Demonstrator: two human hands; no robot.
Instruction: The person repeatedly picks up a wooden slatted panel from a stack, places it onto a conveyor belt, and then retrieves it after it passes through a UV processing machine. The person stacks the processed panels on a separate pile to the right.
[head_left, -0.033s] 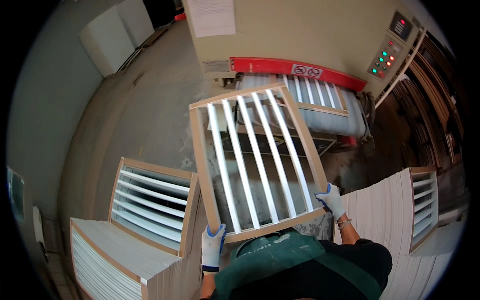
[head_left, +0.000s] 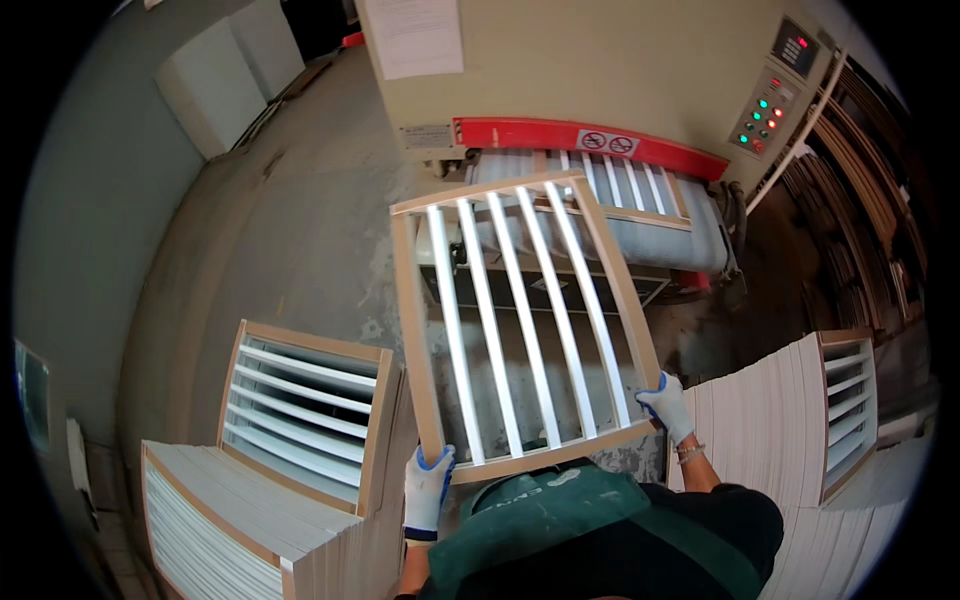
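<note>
I hold a rectangular slatted frame (head_left: 524,320) out in front of me, tilted, with brown edges and several white slats. My left hand (head_left: 427,492), in a white and blue work glove, is closed on its near left corner. On the near right corner, my right hand (head_left: 668,408) grips in a matching glove. Beyond the frame, a second slatted frame (head_left: 640,217) lies on the grey conveyor belt (head_left: 665,245), partly under the machine's red bar. The held frame hides part of the belt's left side.
A beige machine (head_left: 600,60) with a red guard bar (head_left: 510,133) and a lit control panel (head_left: 765,115) stands ahead. Stacked slatted frames (head_left: 300,415) rise at my left, and another stack (head_left: 750,420) at my right. Brown boards (head_left: 850,200) lean at the far right.
The held frame's far end has shifted slightly to the right. Both hands keep their grip at the near corners, and the view has moved a little.
</note>
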